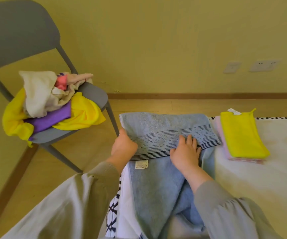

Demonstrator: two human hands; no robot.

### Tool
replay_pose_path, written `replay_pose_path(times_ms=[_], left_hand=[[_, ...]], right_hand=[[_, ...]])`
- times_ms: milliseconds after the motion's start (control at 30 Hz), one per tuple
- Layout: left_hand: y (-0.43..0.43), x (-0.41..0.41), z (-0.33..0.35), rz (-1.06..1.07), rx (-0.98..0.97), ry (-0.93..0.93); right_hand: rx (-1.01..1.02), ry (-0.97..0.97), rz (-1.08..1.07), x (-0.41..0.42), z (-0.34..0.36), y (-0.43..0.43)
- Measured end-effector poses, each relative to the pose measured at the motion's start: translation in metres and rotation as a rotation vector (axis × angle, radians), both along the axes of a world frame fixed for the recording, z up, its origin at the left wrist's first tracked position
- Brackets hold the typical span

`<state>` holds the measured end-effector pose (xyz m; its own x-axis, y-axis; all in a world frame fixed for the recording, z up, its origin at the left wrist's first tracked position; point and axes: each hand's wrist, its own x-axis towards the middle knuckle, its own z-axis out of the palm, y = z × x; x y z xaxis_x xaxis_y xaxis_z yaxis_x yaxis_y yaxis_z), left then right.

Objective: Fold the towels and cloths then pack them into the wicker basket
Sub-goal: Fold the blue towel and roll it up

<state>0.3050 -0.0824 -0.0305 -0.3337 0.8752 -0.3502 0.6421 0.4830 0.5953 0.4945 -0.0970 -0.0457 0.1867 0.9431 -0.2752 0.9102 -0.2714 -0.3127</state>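
- Nearest the camera, at the bottom of the frame, two grey-green sleeves reach forward over a pale garment on the person's lap
- A blue towel runs from the lower centre up to the middle of the frame, lying on a white rug with a dark patterned edge; its far end is folded back toward the camera, showing a band of dark stripes and a small white label at the fold's near edge
- At centre right, on the rug just beside the towel, a folded yellow cloth sits on top of a folded pink cloth, a tag and loop at its far end
- At upper left, a grey chair carries a loose heap of unfolded cloths: yellow, purple, cream and pink; one chair leg comes down right by the towel's left corner
- The wall behind has two sockets at upper right
- The left hand is closed on the towel's left edge at the fold, fingers curled around it
- The right hand lies flat, fingers spread, pressing on the striped band
- No basket shows
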Motion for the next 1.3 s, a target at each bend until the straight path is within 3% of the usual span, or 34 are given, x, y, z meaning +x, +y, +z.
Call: replay_pose_path(times_ms=[133,200,267,367,500,633,767,933,1067,1167,1300], left_hand=[[0.021,-0.014,0.018,0.060,0.200,0.160],[0.029,-0.015,0.027,0.053,0.213,0.229],[0.026,-0.009,0.026,-0.022,0.190,0.365],[0.004,0.014,0.009,-0.262,0.251,0.579],[-0.037,0.051,-0.024,-0.656,0.183,0.575],[-0.059,0.059,-0.036,-0.715,0.129,0.550],[-0.059,0.054,-0.029,-0.762,0.127,0.555],[-0.062,0.050,-0.025,-0.777,0.111,0.562],[-0.064,0.046,-0.024,-0.795,0.109,0.576],[-0.069,0.045,-0.020,-0.786,0.120,0.542],[-0.076,0.044,-0.008,-0.752,0.284,0.397]], right_hand=[[0.069,0.276,0.095,-0.004,0.005,0.007],[0.092,0.440,0.091,-0.005,0.009,0.006],[0.103,0.470,0.096,-0.004,0.011,0.003],[0.104,0.358,0.148,-0.001,0.015,-0.002],[0.082,0.087,0.215,0.004,0.022,-0.011],[-0.294,-0.191,0.286,0.021,0.039,-0.022],[-0.767,-0.612,0.141,0.041,0.056,-0.023],[-0.719,-0.687,0.235,0.027,0.062,-0.028],[-0.908,-0.612,0.267,0.020,0.064,-0.040],[-0.804,-0.584,0.228,0.022,0.066,-0.043],[-0.330,-0.348,0.166,0.012,0.066,-0.032]])
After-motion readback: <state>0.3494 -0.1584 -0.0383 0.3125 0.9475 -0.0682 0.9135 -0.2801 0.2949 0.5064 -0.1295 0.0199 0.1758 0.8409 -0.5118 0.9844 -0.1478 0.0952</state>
